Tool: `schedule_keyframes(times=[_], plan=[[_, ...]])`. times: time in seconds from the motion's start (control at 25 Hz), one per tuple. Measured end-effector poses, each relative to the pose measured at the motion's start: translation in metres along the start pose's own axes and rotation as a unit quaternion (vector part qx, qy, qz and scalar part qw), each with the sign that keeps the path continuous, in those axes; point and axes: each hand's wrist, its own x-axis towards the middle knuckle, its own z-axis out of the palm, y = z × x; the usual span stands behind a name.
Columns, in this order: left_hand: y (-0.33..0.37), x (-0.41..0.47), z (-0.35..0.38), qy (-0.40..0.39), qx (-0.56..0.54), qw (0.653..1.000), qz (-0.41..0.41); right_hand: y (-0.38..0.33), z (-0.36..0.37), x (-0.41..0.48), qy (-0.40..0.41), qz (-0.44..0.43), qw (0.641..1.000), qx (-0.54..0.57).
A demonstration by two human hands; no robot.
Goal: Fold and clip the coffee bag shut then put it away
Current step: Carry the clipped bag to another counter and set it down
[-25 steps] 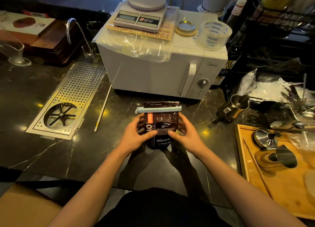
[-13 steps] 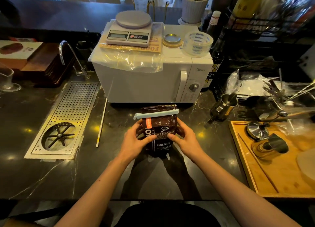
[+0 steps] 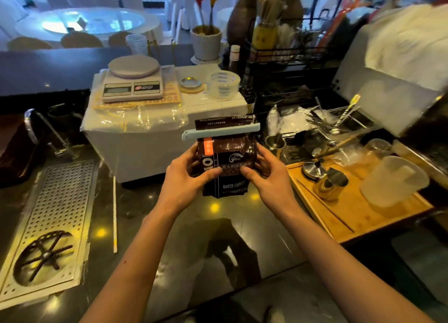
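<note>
A dark brown coffee bag [image 3: 228, 153] with white lettering is upright in the air above the black counter, in front of the white microwave. A pale blue clip [image 3: 220, 131] runs across its folded top, with the bag's flap sticking up above it. My left hand [image 3: 186, 179] grips the bag's left side, thumb on the front. My right hand [image 3: 269, 175] grips its right side the same way. Both hands hide the bag's lower edges.
A white microwave [image 3: 145, 153] carries a kitchen scale [image 3: 133, 82] and a tape roll [image 3: 223, 84]. A perforated steel drain tray [image 3: 55, 216] lies left, a white straw [image 3: 115, 213] beside it. A wooden tray [image 3: 344, 216] with metal pitchers and a plastic jug [image 3: 392, 179] sits right.
Both hands have lifted the clipped bag off the counter and raised it. The view has tilted up, showing more of the room behind.
</note>
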Motion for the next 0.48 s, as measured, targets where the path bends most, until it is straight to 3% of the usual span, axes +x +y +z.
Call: schedule_keyframes(times=[0.24, 0.48], plan=[[0.067, -0.023, 0.074, -0.056, -0.002, 0.996, 0.066, -0.028, -0.093, -0.06, 0.103, -0.03, 0.994, -0.01], [0.133, -0.082, 0.206, -0.144, -0.04, 0.984, 0.099, -0.022, -0.221, -0.165, 0.221, -0.036, 0.974, -0.039]])
